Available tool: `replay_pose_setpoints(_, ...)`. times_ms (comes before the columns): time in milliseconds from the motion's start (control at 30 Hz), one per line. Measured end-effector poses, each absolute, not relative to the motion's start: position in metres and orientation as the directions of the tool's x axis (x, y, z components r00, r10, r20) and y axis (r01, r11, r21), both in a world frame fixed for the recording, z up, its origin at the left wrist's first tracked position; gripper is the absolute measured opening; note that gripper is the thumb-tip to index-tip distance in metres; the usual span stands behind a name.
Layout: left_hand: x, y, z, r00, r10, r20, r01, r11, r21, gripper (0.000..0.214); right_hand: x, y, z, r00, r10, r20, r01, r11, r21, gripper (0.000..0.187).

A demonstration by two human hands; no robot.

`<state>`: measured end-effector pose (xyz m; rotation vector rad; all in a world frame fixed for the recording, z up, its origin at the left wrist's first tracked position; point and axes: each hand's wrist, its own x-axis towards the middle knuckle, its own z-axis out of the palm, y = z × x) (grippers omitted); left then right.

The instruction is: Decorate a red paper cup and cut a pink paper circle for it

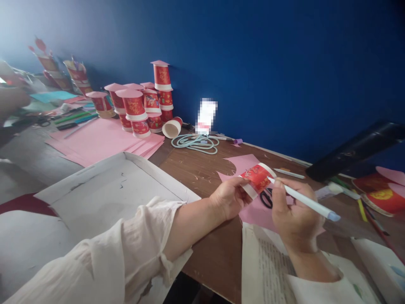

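Observation:
My left hand [229,197] is closed around one end of a red paper cup [257,179] with a white rim and printed decoration, held tilted on its side above the table. In my right hand [295,211] is a white marker pen [311,203] with a pale blue end, its tip at the cup's red side. Whether the tip touches the cup I cannot tell. Below the cup lie pink paper pieces [243,162] with cut edges and the dark handle of a pair of scissors [266,198], partly hidden by my right hand.
Stacked red cups [134,105] with pink paper discs stand at the back left, beside pink sheets [91,141]. A white box lid [123,181] lies left of my arm. A coiled cable [194,143], a black cylinder [354,150] and an open book [265,261] surround the workspace.

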<state>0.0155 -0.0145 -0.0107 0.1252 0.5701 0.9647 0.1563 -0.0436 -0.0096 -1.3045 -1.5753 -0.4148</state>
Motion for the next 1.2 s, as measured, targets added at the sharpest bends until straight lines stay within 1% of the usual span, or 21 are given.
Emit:
replay_pose_setpoints(233,0.0148,-0.0136,-0.0109,0.438,0.810,-0.390,-0.732,0.573,0.368,0.010,0.1542,-0.0448,-0.0094,0.093,0.546,0.832,0.867,0.366,-0.338,0.020)
replay_pose_setpoints(733,0.0144,-0.0136,-0.0105,0.438,0.813,-0.383,-0.717,0.573,0.396,0.010,0.1527,-0.0442,-0.0111,0.074,0.542,0.837,0.860,0.391,-0.329,0.017)
replay_pose_setpoints(900,0.0148,-0.0126,-0.0108,0.419,0.820,-0.390,-0.729,0.560,0.394,0.011,0.1518,-0.0453,-0.0091,0.063,0.500,0.864,0.864,0.406,-0.298,0.015)
replay_pose_setpoints(1033,0.0154,-0.0115,-0.0129,0.412,0.826,-0.384,-0.748,0.547,0.375,0.014,0.1540,-0.0461,-0.0085,0.084,0.453,0.887,0.880,0.384,-0.280,0.015)
replay_pose_setpoints(1200,0.0158,-0.0125,-0.0140,0.434,0.816,-0.381,-0.726,0.568,0.388,0.016,0.1530,-0.0449,-0.0100,0.066,0.447,0.892,0.873,0.408,-0.269,0.014)
